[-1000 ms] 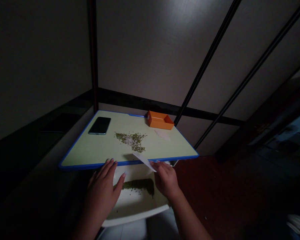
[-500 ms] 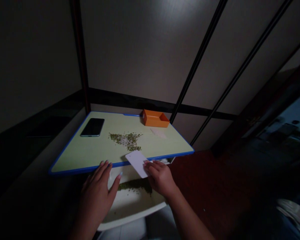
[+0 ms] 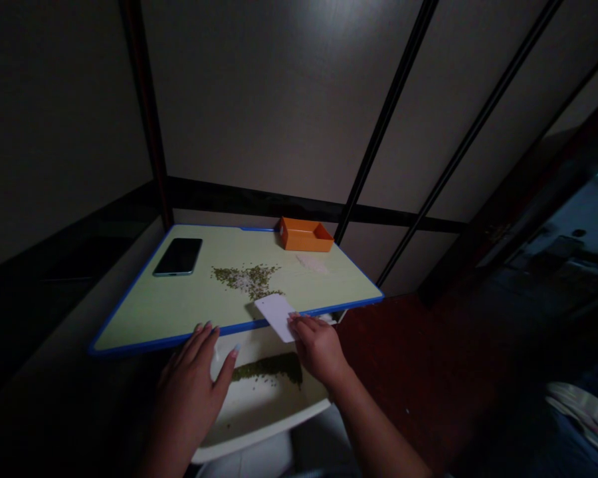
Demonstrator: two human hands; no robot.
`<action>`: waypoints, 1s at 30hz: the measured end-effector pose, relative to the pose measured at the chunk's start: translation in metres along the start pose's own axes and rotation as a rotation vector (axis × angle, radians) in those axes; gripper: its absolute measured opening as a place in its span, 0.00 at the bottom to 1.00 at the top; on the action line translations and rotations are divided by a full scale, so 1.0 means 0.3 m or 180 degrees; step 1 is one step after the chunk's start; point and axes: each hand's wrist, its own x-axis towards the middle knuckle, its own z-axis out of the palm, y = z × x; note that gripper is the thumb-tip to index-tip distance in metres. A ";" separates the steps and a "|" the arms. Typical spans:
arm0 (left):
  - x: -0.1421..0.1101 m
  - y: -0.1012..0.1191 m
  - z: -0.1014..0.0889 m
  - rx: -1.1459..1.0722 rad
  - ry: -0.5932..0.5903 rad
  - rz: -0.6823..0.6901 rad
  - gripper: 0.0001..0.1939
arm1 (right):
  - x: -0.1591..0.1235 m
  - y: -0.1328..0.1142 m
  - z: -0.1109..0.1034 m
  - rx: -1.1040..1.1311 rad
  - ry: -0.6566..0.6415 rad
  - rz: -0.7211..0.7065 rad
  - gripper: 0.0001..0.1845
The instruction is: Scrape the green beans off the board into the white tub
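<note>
White flat rectangular card (image 3: 276, 317), count one, pinched at its near right side between thumb and fingers of right hand (image 3: 321, 348). Card is up and to the right of left hand (image 3: 192, 378), apart from it, tilted across the near edge of one pale green board with blue rim (image 3: 159, 309). Far end near the mixed pile; can't tell if it touches the board. Left hand empty, thumb spread from fingers, fingertips at the near rim. Hands apart.

On board: one loose pile of mixed green and white grains (image 3: 249, 281), one smaller whitish pile (image 3: 311, 264), one black-screened phone (image 3: 178, 257), one open orange rectangular box (image 3: 306, 241). Below board: one white open container (image 3: 254, 415), holding one dark green grain heap (image 3: 274, 366). Grains too small to count.
</note>
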 end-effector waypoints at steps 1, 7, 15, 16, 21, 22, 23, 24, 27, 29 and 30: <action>0.000 0.000 0.000 -0.0010 0.0004 -0.0004 0.30 | 0.003 -0.001 0.000 -0.0006 -0.0008 0.0051 0.21; 0.002 -0.009 0.005 0.0010 -0.0057 0.0007 0.34 | 0.020 0.004 0.011 -0.0100 -0.0145 0.0427 0.21; 0.003 -0.022 0.018 -0.0015 0.0016 0.0049 0.34 | 0.033 0.016 0.025 0.0109 -0.0058 0.0855 0.23; 0.004 -0.023 0.018 -0.0016 0.0028 0.0052 0.33 | 0.033 0.016 0.024 0.0123 -0.0050 0.0848 0.23; 0.006 -0.024 0.013 -0.0001 0.0042 0.0098 0.33 | 0.022 0.007 0.013 0.0046 -0.0084 0.0784 0.23; 0.006 -0.025 0.012 -0.0006 0.0047 0.0108 0.33 | 0.020 0.004 0.012 0.0008 -0.0084 0.0790 0.23; 0.006 -0.026 0.012 -0.0017 0.0057 0.0122 0.33 | 0.018 0.002 0.012 -0.0025 -0.0077 0.0795 0.22; 0.006 -0.027 0.012 -0.0034 0.0069 0.0132 0.32 | 0.017 0.000 0.012 -0.0052 -0.0065 0.0805 0.22; 0.006 -0.030 0.017 -0.0075 0.0083 0.0130 0.31 | 0.017 0.000 0.014 -0.0102 -0.0066 0.0847 0.21; 0.005 -0.031 0.021 -0.0087 0.0070 0.0095 0.31 | 0.019 0.004 0.014 -0.0114 -0.0114 0.0876 0.21; 0.004 -0.032 0.022 -0.0089 0.0061 0.0074 0.31 | 0.021 0.006 0.013 -0.0111 -0.0136 0.0890 0.21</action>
